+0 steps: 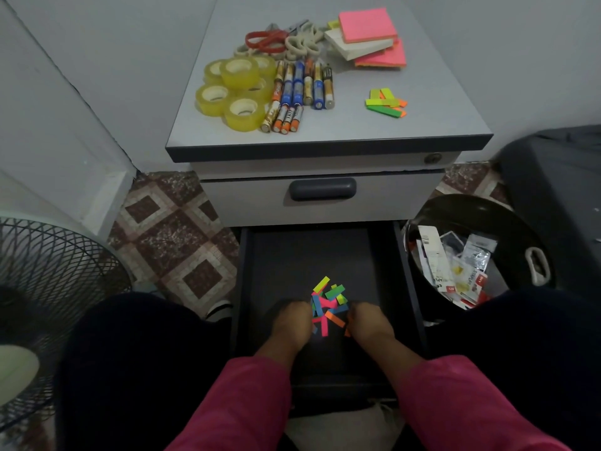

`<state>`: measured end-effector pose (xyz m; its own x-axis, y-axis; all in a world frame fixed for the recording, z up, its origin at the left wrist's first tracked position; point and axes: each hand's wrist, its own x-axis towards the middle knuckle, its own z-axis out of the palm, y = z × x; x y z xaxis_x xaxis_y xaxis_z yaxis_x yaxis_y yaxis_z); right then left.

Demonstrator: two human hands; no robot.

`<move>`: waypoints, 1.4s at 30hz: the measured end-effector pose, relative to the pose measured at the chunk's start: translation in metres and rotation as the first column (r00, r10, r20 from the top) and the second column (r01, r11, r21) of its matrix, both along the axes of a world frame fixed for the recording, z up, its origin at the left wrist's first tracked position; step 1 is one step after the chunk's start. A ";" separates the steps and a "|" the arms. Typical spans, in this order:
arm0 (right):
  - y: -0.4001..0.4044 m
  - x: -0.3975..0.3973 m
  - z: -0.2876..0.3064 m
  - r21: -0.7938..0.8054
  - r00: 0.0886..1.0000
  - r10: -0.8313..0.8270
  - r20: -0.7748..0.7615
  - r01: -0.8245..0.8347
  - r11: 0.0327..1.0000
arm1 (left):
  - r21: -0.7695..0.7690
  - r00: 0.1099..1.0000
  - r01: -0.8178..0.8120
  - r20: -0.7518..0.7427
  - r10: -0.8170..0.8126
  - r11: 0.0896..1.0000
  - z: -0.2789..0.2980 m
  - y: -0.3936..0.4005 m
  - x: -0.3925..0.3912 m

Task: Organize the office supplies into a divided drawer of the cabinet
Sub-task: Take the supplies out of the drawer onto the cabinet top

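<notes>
Both hands are down inside the pulled-out dark lower drawer (328,255) of the pale grey cabinet with its dark-edged top (422,102), one on each side of a loose heap of small bright paper index flags (328,304) in pink, orange, green, yellow and blue; that flanking suggests the person is corralling the strips into one spot on the drawer floor, not lifting them. The left hand (292,320) has its fingers curled downward against the left edge of the heap, and the right hand (369,322) mirrors it on the right edge; the fingertips are hidden by the backs of the hands, so I cannot tell whether either hand pinches a strip or only nudges the pile. The flags lie criss-crossed at all angles, thin, flat and light, likely to scatter or stick together if swept too briskly. No divider shows in the drawer's dim interior, so which compartment they occupy cannot be told. The rest of the supplies wait on the cabinet top, grouped by kind, probably so each sort can go down in turn: yellowish clear tape rolls (235,91) at the left, a row of cylindrical batteries (300,89) just beside them, red-handled and beige-handled scissors (283,42) behind, pink and white sticky-note pads (369,39) at the back right, and a smaller cluster of green, yellow and orange flags (387,104) near the front right, well apart from the heap below
</notes>
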<state>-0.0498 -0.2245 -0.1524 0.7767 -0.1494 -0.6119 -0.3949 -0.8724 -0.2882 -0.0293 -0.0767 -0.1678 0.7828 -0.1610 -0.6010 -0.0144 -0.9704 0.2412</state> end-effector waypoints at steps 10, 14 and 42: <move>-0.007 -0.002 0.000 -0.001 0.993 -0.116 -0.023 0.116 0.993 | 0.019 0.999 0.050 0.016 -0.051 0.999 0.002 0.007 0.001; -0.001 -0.001 -0.003 -0.028 0.993 -0.105 -0.054 0.103 0.994 | 0.076 0.978 0.187 0.085 -0.193 0.979 0.000 0.007 -0.002; -0.019 0.006 0.005 0.199 0.962 -0.258 0.091 0.236 0.951 | 0.104 0.985 0.158 0.052 -0.164 0.982 0.006 0.003 -0.011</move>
